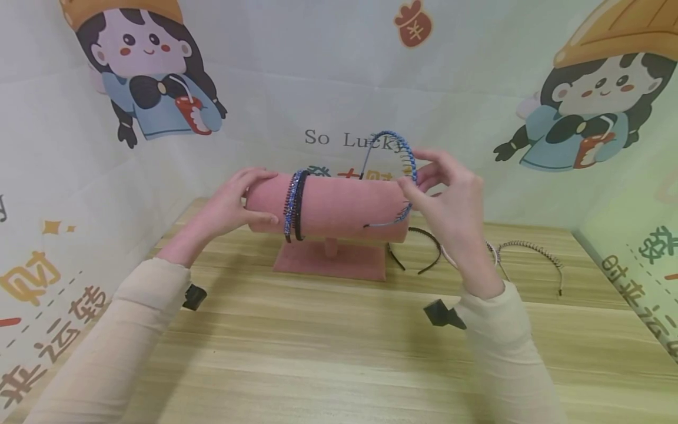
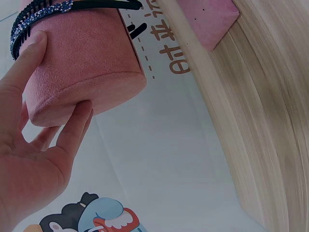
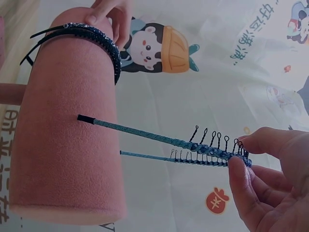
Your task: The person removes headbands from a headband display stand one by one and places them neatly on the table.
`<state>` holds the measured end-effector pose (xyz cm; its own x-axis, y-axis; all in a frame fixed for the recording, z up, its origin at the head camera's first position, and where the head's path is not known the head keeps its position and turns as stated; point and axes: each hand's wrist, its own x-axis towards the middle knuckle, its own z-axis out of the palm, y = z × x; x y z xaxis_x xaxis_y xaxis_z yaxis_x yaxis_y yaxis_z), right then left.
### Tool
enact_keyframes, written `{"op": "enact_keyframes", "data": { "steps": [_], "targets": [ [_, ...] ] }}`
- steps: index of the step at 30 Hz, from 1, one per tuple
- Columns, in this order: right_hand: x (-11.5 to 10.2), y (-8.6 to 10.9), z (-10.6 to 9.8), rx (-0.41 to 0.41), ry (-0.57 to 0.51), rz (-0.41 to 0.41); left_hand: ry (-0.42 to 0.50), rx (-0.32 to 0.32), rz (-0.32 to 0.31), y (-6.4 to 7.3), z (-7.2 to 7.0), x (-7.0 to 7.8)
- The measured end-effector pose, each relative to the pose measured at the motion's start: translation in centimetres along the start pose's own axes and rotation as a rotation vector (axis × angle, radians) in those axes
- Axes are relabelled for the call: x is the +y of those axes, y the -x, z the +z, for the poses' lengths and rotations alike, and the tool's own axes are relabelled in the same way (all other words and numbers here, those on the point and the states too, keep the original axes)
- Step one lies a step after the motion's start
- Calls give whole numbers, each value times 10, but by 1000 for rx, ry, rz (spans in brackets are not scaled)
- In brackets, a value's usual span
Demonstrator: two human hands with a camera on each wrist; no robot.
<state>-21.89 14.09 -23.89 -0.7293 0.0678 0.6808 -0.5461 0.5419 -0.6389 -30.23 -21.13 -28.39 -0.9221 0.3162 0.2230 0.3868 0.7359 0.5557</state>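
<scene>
A padded pink roll (image 1: 349, 206) lies level on a pink stand base (image 1: 329, 262). My left hand (image 1: 231, 203) grips its left end, thumb on the near side and fingers over the far side. Near that end, a blue glittery headband (image 1: 290, 206) and a black headband (image 1: 299, 206) sit side by side around the roll. Between thumb and fingers, my right hand (image 1: 452, 206) pinches a light-blue headband (image 3: 207, 151) with small wire loops along it. Its two tips point toward the roll's right part; in the right wrist view one tip overlaps the roll, contact unclear.
Right of the stand, on the wooden table (image 1: 328, 347), lie a dark headband (image 1: 438, 247), a white headband (image 1: 497, 254) partly behind my right wrist, and a brown toothed headband (image 1: 548, 254). A printed cloth backdrop (image 1: 296, 76) rises behind and at both sides.
</scene>
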Motion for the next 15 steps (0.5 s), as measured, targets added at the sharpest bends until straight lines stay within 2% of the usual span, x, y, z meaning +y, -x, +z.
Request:
{"op": "enact_keyframes", "data": {
  "steps": [15],
  "targets": [
    [1, 0, -3, 33, -15, -54, -2, 3, -4, 0, 0, 0]
  ]
}}
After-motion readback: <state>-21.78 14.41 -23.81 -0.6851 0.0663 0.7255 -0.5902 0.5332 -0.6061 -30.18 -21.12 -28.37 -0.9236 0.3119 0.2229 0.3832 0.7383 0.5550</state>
